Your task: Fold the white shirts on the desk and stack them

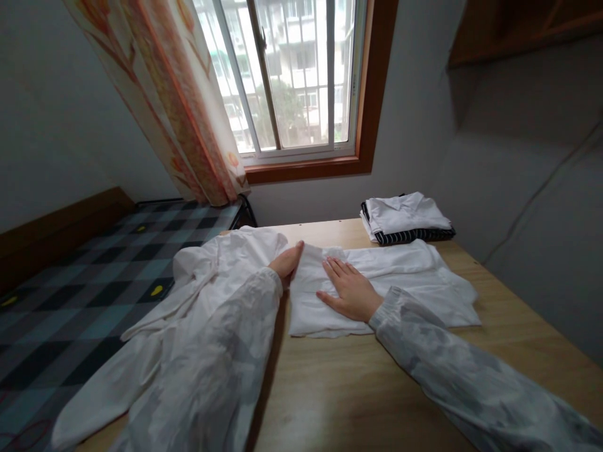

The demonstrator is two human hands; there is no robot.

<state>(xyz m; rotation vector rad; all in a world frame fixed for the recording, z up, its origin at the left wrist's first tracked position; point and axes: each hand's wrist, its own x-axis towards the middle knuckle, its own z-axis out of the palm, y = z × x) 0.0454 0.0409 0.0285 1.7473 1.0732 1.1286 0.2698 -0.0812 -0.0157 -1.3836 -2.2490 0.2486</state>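
A white garment (400,270), folded into a long flat shape, lies on the wooden table (330,389). My right hand (351,290) rests flat on its left half, palm down with the fingers spread. At the garment's left edge is my left hand (288,262), its thumb and fingers drawn together along the cloth; the fingertips are partly hidden, but the edge seems pinched in them. Another white garment (226,270), loose and crumpled, spreads over the table's left side, partly under my left forearm.
A stack of folded clothes (407,216), white over black with stripes, sits at the table's far right. Left of the table is a bed with a checked cover (117,270). Beyond are a curtain (188,113) and a window (301,81). A wooden shelf (522,37) hangs upper right.
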